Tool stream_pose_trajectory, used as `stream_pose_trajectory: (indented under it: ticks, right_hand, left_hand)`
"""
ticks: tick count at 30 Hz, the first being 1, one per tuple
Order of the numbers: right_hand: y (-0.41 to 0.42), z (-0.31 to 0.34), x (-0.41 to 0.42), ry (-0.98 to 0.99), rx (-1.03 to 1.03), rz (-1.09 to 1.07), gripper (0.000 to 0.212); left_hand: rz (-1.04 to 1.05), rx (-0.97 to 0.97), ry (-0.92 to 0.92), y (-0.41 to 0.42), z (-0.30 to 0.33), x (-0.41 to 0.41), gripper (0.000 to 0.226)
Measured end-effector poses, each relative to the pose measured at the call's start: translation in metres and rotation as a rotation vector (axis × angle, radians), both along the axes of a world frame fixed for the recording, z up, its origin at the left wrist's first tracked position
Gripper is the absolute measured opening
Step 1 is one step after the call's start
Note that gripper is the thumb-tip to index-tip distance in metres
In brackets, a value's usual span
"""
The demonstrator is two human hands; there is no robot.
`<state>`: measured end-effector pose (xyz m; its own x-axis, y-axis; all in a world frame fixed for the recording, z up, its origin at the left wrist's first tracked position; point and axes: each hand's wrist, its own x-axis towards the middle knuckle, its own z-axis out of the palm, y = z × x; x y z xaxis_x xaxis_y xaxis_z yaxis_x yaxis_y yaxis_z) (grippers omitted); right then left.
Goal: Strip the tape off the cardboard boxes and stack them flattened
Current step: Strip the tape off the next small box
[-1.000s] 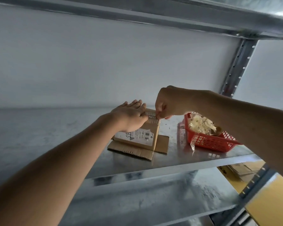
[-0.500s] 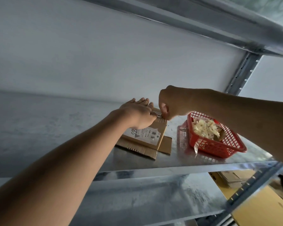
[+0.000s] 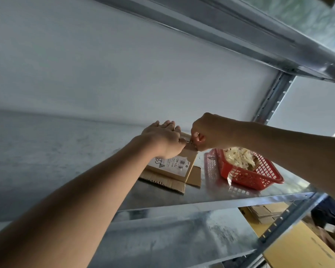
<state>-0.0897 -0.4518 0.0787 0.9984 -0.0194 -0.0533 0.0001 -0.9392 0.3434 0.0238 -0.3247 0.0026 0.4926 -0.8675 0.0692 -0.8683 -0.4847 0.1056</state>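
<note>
**Tape coming off the small box on the shelf**

We're working w/ both hands at the top edge of a small cardboard box (image 3: 172,167), which sits on a flattened sheet of cardboard (image 3: 168,181) on the metal shelf (image 3: 230,194), just left of a red basket (image 3: 259,175).

The box is plain brown, thin, tilted up toward the wall at its far edge. A white label (image 3: 170,164) w/ a barcode and printed text covers much of its near face; one line reads approx. "159-L02", the rest is too small to read. The sheet beneath shows its corrugated edge along the front.

Our left hand (image 3: 162,140) lies on top of the box, fingers straight and together, pressing it down. Our right hand (image 3: 207,134) is curled, thumb and fingertips pinching a strip of tape (image 3: 189,141) at the box's top right corner, right next to the left hand's fingertips. The tape itself is mostly hidden btwn the two hands.

The basket holds a crumpled heap of clear, pale tape scraps (image 3: 238,157), one piece hanging over its near wall. Below the shelf, more flat cardboard (image 3: 267,211) shows at lower right.
</note>
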Motion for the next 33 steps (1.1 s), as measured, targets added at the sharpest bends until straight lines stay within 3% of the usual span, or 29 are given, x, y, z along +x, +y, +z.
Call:
stream_pose_trajectory:
  ticks: [3,14,20,27,33]
  right_hand:
    - [-0.003,0.0,-0.002,-0.006,0.038,-0.001,0.004]
    - [-0.018,-0.009,-0.014,-0.176,0.274,-0.055,0.014]
    - [-0.023,-0.015,-0.014,-0.261,0.289,-0.069,0.011]
    - [-0.035,-0.019,-0.028,-0.278,0.622,-0.183,0.007]
    - [-0.017,-0.024,-0.028,-0.382,0.572,-0.193,0.019]
  left_hand:
    - [-0.006,0.009,0.006,0.001,0.001,0.0,0.066]
    - [-0.014,0.03,-0.007,0.002,0.004,-0.001,0.067]
    - [-0.019,0.029,-0.026,0.004,0.003,-0.004,0.067]
    - [-0.004,0.038,-0.019,0.004,0.004,-0.006,0.066]
    - [0.004,0.049,-0.028,0.001,0.003,-0.005,0.065]
